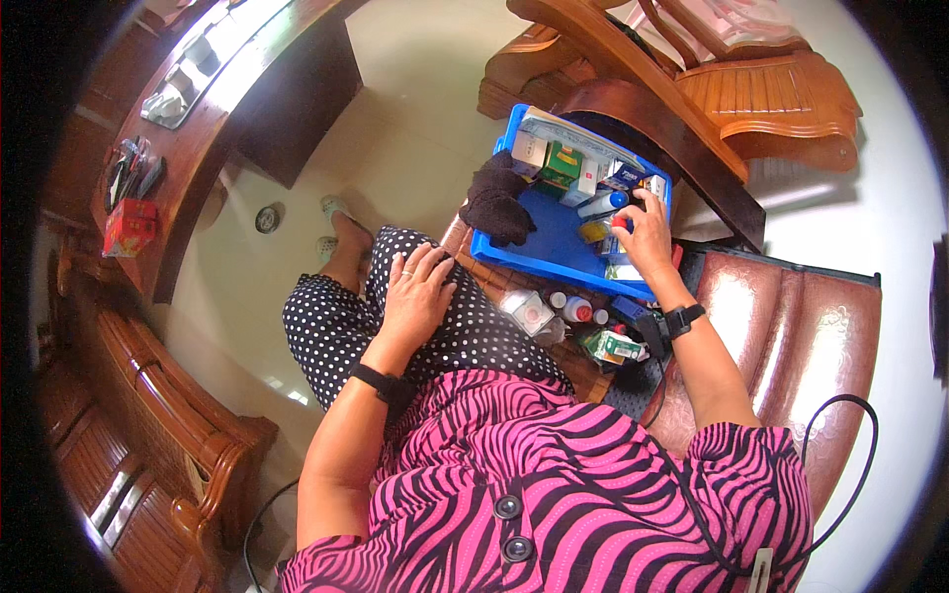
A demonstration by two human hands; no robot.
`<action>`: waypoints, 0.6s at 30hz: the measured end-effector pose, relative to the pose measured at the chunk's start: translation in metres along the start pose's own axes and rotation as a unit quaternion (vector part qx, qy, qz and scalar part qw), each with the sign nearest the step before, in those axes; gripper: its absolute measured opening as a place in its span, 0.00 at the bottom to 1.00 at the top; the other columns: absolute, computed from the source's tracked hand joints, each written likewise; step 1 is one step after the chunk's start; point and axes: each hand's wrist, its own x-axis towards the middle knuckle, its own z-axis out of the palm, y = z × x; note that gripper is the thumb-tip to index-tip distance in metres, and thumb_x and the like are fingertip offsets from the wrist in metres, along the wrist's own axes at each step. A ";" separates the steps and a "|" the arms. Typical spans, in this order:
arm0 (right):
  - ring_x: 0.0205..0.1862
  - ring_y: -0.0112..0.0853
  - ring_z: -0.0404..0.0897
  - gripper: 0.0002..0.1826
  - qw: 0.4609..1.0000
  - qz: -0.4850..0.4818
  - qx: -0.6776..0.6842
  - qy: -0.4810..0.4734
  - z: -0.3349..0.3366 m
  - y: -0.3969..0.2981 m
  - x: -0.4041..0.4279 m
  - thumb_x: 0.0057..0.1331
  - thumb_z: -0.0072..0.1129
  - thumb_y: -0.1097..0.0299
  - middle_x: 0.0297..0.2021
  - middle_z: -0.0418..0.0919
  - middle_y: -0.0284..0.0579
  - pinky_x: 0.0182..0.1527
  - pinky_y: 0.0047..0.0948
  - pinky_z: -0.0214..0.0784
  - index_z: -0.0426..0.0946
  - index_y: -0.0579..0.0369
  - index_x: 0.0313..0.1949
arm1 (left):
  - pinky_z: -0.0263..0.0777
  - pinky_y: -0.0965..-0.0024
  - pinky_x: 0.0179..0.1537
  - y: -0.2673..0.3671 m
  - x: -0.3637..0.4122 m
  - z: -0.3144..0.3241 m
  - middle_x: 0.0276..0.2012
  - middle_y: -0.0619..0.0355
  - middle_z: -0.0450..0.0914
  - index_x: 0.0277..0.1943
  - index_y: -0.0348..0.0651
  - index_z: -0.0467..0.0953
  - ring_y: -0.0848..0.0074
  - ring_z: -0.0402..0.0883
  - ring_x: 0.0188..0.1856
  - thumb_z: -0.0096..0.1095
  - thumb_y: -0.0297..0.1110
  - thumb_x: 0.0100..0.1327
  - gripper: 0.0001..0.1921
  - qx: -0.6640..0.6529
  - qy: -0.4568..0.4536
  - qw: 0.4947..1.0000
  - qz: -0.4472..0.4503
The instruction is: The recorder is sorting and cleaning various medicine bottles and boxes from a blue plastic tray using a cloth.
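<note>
My left hand (420,289) rests spread on my thigh in dotted trousers, holding nothing. My right hand (646,228) reaches into the right side of a blue plastic basket (534,262). Its thumb and finger are at the red cap of a small bottle (594,230) lying there; whether they grip it is not clear. Beside it lies a bottle with a blue cap (604,204). A green box (561,164), a white box (529,152) and other small boxes stand along the basket's far side. Dark crumpled cloth (498,200) hangs over the left rim.
Small bottles (577,309), a clear-lidded container (527,310) and a green-and-white box (621,347) sit on the seat between me and the basket. A reddish-brown cushion (778,326) lies at right. A wooden table (222,133) bears a red box (131,226). Black cables run by my body.
</note>
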 end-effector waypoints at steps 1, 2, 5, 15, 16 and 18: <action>0.59 0.49 0.70 0.11 1.000 -0.013 -0.017 0.020 -0.005 -0.003 0.001 0.49 0.73 0.71 0.58 0.72 0.49 0.61 0.44 0.66 0.83 0.52 0.33 | 0.51 0.46 0.71 0.000 0.000 0.000 0.63 0.57 0.73 0.57 0.45 0.77 0.63 0.64 0.71 0.63 0.38 0.64 0.19 -0.005 0.000 1.000 -0.002; 0.60 0.49 0.70 0.11 1.000 0.016 -0.005 0.007 -0.011 -0.005 0.000 0.49 0.73 0.71 0.59 0.72 0.50 0.62 0.45 0.64 0.82 0.52 0.33 | 0.51 0.46 0.71 -0.001 -0.001 -0.001 0.63 0.57 0.73 0.57 0.45 0.77 0.63 0.64 0.71 0.63 0.38 0.64 0.19 -0.005 -0.001 1.000 -0.002; 0.59 0.48 0.72 0.11 0.999 -0.026 0.042 0.022 -0.050 -0.022 0.005 0.52 0.70 0.71 0.57 0.73 0.52 0.61 0.44 0.65 0.80 0.55 0.36 | 0.56 0.49 0.69 -0.001 0.000 -0.008 0.61 0.53 0.75 0.57 0.44 0.77 0.61 0.68 0.68 0.65 0.36 0.64 0.19 -0.047 0.005 0.999 -0.002; 0.43 0.21 0.79 0.08 0.769 -0.062 0.532 -0.349 -0.109 -0.150 0.041 0.66 0.62 0.73 0.38 0.81 0.36 0.47 0.23 0.72 0.78 0.60 0.44 | 0.70 0.66 0.61 0.062 0.045 -0.073 0.59 0.51 0.78 0.69 0.37 0.66 0.70 0.77 0.59 0.46 0.49 0.77 0.28 -0.575 -0.131 0.807 -0.030; 0.43 0.21 0.79 0.08 0.744 -0.048 0.563 -0.357 -0.096 -0.158 0.046 0.67 0.62 0.72 0.38 0.81 0.35 0.48 0.23 0.72 0.78 0.61 0.44 | 0.74 0.68 0.53 0.061 0.042 -0.075 0.55 0.50 0.80 0.69 0.38 0.65 0.70 0.81 0.49 0.45 0.51 0.77 0.28 -0.656 -0.197 0.725 -0.072; 0.43 0.21 0.79 0.10 0.718 -0.026 0.604 -0.345 -0.066 -0.163 0.061 0.70 0.60 0.69 0.40 0.81 0.33 0.48 0.23 0.73 0.77 0.60 0.46 | 0.78 0.73 0.38 0.065 0.031 -0.084 0.44 0.51 0.83 0.68 0.41 0.65 0.71 0.83 0.33 0.39 0.57 0.77 0.30 -0.735 -0.246 0.609 -0.168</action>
